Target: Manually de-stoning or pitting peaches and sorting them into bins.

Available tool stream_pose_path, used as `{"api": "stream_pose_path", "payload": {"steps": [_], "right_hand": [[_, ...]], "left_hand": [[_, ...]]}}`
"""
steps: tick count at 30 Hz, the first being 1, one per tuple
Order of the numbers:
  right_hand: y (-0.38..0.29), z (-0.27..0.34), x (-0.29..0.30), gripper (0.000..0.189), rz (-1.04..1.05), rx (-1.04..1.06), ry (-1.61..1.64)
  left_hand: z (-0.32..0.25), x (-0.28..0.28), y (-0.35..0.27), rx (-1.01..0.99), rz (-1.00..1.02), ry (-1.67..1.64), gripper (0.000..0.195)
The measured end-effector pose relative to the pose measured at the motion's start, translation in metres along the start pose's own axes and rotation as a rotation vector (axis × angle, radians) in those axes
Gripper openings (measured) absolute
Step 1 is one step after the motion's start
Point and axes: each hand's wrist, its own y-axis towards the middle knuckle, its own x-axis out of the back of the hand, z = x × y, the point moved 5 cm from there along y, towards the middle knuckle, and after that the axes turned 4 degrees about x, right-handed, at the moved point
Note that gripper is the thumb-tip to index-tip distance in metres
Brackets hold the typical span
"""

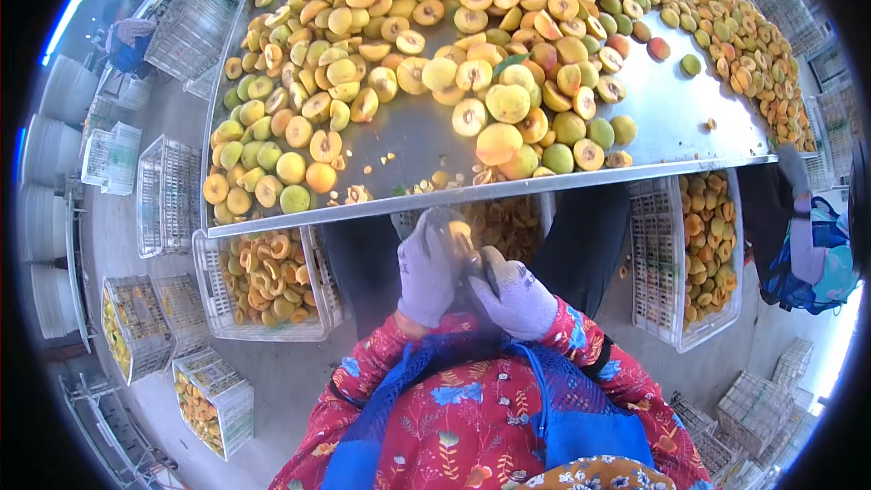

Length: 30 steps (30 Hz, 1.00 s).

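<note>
My left hand [427, 265], in a pale knitted glove with dark coated fingers, grips a cut yellow peach piece [461, 231] just below the table edge. Close against it, my right hand [512, 291] in a matching glove has its fingers curled; something small and dark shows at its fingertips, too hidden to name. Beneath my hands, between my knees, a crate holds brownish fruit scraps [507, 226]. Ahead, the metal table [408, 143] bears many halved peaches [469, 116] with pits showing, some whole peaches [558, 158] and loose pit bits [357, 194].
A plastic crate [204, 286] of peach halves stands at my left, another [656, 272] at my right. The table's metal rim [490, 192] runs across before me. Further crates [214, 401] stand on the floor behind left. A gloved co-worker [806, 238] sits at the far right.
</note>
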Motion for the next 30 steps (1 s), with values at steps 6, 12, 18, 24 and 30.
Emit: {"api": "stream_pose_path", "payload": {"steps": [6, 12, 18, 24, 30], "right_hand": [[0.003, 0.018, 0.021, 0.031, -0.056, 0.093, -0.185], [0.003, 0.022, 0.016, 0.027, -0.062, 0.05, -0.237], [0.003, 0.024, 0.012, 0.027, 0.036, 0.019, -0.231], [-0.003, 0.01, 0.001, 0.027, 0.066, 0.064, 0.114], [-0.016, 0.004, -0.013, 0.036, 0.55, -0.648, 1.648]], "left_hand": [[-0.002, 0.003, 0.001, -0.133, -0.164, 0.077, 0.037], [-0.02, 0.015, 0.005, -0.176, -0.032, -0.025, 0.038], [0.001, 0.006, -0.004, -0.212, -0.09, 0.107, 0.046], [-0.014, 0.009, -0.009, 0.007, -0.148, -0.005, 0.025], [-0.027, 0.02, 0.0, -0.055, 0.005, -0.364, 0.023]]}}
